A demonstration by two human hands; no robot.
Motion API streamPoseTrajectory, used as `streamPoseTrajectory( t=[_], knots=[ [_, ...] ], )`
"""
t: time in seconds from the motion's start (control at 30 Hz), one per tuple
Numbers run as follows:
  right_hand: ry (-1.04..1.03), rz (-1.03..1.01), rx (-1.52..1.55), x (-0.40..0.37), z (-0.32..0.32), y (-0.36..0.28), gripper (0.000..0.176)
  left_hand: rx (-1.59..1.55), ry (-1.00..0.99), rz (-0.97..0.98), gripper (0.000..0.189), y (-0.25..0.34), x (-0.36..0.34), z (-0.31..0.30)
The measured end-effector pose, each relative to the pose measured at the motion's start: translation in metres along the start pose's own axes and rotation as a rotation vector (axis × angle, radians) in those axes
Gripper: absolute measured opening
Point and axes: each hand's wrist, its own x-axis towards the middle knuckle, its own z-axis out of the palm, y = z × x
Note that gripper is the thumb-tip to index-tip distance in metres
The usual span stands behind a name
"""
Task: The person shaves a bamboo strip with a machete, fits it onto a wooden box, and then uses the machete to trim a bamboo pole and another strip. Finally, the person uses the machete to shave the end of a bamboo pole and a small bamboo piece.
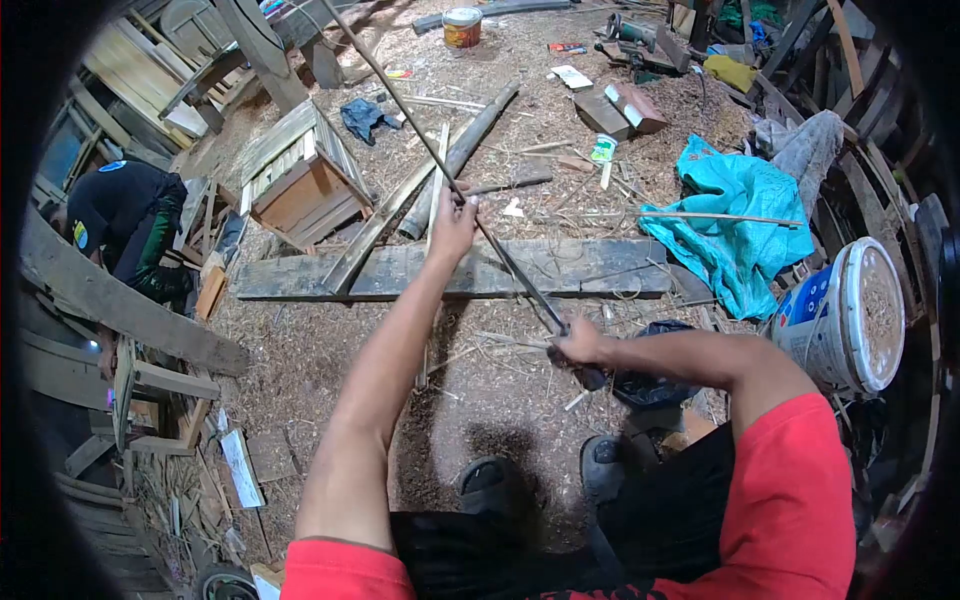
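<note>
A long thin dark rod [515, 262] slants from the top of the view down to the middle. My left hand [456, 228] is closed round it about halfway along, above the plank [400, 272] on the floor. Lower and to the right, my right hand [582, 343] is wrapped round the rod's thick lower end, near a black plastic bag [655, 375]. Below the hands are my two shoes on a floor strewn with wood shavings. A round dark beam [470, 150] and narrow strips of wood lie crossed beyond the plank.
At the far left a person [125, 220] in dark clothes bends over beside a wooden crate [305, 180]. A teal sack [730, 220] and a white bucket [870, 315] stand at the right. Farther off are wooden blocks [635, 108] and an orange tin [462, 30].
</note>
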Motion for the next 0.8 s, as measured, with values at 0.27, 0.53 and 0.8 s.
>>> streamPoseTrajectory(
  t=[0.27, 0.53, 0.8],
  knots=[
    [0.255, -0.023, -0.140, 0.008, -0.049, -0.001, 0.031, 0.105, 0.121, 0.154, 0.048, 0.018, 0.041, -0.004],
    [0.655, -0.096, 0.053, 0.040, -0.104, -0.017, 0.034, 0.406, -0.100, 0.146, 0.057, 0.009, 0.066, 0.007],
    [0.645, -0.240, 0.017, 0.069, -0.103, -0.061, 0.029, 0.821, -0.545, -0.174, 0.041, -0.072, 0.043, -0.052]
  ],
)
